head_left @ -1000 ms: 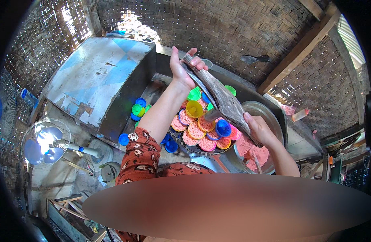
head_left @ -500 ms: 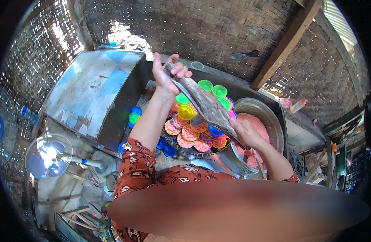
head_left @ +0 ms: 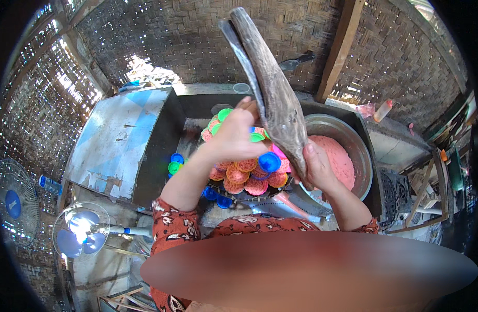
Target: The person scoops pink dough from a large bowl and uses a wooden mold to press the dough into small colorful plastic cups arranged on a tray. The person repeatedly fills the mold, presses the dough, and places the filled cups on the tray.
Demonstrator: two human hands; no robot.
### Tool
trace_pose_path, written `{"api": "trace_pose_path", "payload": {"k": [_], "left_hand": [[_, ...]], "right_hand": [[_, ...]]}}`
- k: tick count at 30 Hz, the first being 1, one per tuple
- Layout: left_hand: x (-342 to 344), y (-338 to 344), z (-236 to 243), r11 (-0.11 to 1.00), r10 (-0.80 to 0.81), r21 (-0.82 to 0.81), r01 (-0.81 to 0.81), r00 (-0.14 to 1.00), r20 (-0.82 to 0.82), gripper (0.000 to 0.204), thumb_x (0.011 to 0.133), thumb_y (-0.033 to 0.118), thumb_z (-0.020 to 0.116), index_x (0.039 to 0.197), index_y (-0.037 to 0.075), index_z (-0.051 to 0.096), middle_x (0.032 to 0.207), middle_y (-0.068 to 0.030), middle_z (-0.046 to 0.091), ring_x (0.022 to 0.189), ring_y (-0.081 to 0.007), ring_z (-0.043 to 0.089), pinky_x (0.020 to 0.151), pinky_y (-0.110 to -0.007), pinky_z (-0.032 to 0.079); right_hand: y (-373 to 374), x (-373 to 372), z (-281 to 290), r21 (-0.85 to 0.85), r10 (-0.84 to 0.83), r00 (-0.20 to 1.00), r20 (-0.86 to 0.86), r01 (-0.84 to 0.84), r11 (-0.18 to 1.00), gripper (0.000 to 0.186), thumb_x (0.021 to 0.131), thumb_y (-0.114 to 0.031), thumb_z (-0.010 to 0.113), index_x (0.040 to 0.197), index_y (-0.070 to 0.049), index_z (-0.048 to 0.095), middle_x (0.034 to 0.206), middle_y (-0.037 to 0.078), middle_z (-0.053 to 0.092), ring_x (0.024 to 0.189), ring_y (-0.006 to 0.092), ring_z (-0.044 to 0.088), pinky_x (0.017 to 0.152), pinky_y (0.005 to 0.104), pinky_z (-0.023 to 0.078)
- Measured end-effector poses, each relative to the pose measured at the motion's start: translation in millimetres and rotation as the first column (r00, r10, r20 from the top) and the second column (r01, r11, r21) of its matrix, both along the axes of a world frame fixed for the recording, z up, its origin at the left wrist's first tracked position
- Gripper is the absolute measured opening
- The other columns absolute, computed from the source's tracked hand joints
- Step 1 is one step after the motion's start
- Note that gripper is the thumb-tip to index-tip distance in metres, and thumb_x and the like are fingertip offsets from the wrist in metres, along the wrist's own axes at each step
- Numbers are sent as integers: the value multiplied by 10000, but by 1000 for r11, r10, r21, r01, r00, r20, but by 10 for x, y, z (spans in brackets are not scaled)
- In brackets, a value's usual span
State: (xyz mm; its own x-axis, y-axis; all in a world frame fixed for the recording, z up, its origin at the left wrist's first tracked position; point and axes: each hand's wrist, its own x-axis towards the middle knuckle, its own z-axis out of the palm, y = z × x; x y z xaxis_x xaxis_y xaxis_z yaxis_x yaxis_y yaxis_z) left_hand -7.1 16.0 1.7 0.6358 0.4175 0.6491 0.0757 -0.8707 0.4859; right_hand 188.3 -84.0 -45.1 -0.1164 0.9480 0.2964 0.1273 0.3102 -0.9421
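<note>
My right hand (head_left: 322, 169) grips the lower end of a long, weathered piece of wood (head_left: 283, 106), grey-brown and split lengthwise into two prongs. It stands steeply tilted, its top before the woven wall. Close against its left side is my left hand (head_left: 234, 134), blurred, thumb and fingers apart; its fingertips are partly behind the wood. Below lie several round pink lacy pieces (head_left: 236, 174) on small coloured moulds, among them a blue cup (head_left: 269, 161) and a green cup (head_left: 225, 114). At the right, a large metal basin (head_left: 365, 166) holds a pink mass (head_left: 335, 158).
A dark-sided box with a blue and white top (head_left: 117, 138) stands at the left. Two fans, one at the far left (head_left: 15, 203) and one with pale blades (head_left: 80, 234), are beside it. A bottle with an orange cap (head_left: 383, 111) rests on the right ledge.
The wood has swung from slanting across the moulds to steeply upright. My left hand has come off its upper end and moved down and right. My right hand keeps its hold.
</note>
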Motion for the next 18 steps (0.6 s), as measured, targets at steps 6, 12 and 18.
{"api": "trace_pose_path", "payload": {"k": [6, 12, 18], "left_hand": [[476, -206, 223, 652, 323, 677, -342, 933, 161, 84, 627, 153, 532, 631, 75, 501, 554, -93, 514, 534, -254, 539, 538, -345, 422], [715, -470, 468, 860, 286, 506, -71, 887, -362, 142, 681, 174, 553, 674, 32, 562, 611, -125, 586, 571, -277, 606, 533, -390, 480], [485, -886, 333, 869, 160, 473, 146, 822, -547, 171, 630, 209, 621, 670, 45, 593, 589, -135, 579, 534, -276, 590, 489, -375, 471]], "right_hand": [[36, 204, 781, 831, -663, 658, 358, 100, 548, 714, 789, -562, 471, 1136, 61, 441, 961, 202, 511, 855, 334, 515, 735, 383, 420], [-398, 93, 1066, 965, -813, 552, 184, 58, 257, 573, 591, -93, 699, 1093, 48, 460, 953, 186, 503, 819, 295, 518, 706, 372, 425], [-940, 312, 803, 706, -358, 804, 475, -105, 701, 467, 633, -62, 688, 982, 21, 389, 805, 92, 503, 656, 169, 537, 561, 314, 423]]}}
